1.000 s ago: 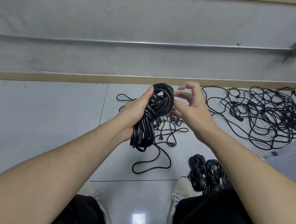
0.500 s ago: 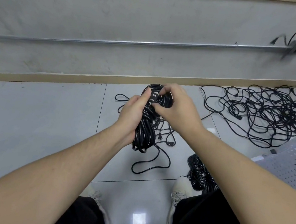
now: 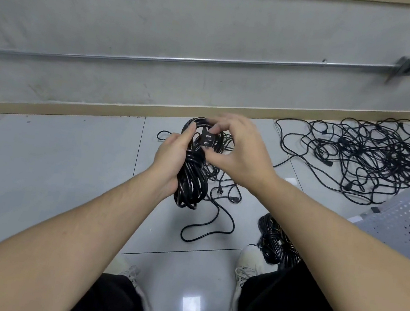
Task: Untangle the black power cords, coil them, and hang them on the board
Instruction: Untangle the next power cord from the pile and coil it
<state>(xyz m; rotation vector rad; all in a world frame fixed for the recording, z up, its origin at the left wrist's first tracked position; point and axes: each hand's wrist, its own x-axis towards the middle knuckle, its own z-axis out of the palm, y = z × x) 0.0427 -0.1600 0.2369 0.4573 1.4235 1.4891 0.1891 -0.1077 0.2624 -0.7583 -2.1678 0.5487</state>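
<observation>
Two hands raised over the floor [image 3: 49, 161], coil [image 3: 192, 177] gripped upright in the left hand [image 3: 172, 156], fingers curled round it, plug [image 3: 207, 140] at its top pinched by the right hand [image 3: 241, 149], strands black, glossy, tightly looped.

tangled cords [image 3: 370, 156] cut off right, coiled bundle [image 3: 274, 245] (perhaps several) half hidden

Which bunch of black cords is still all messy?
The cord pile on the floor at far right, a loose sprawl. The bundle in the left hand and the bundles by the shoe are coiled.
</observation>
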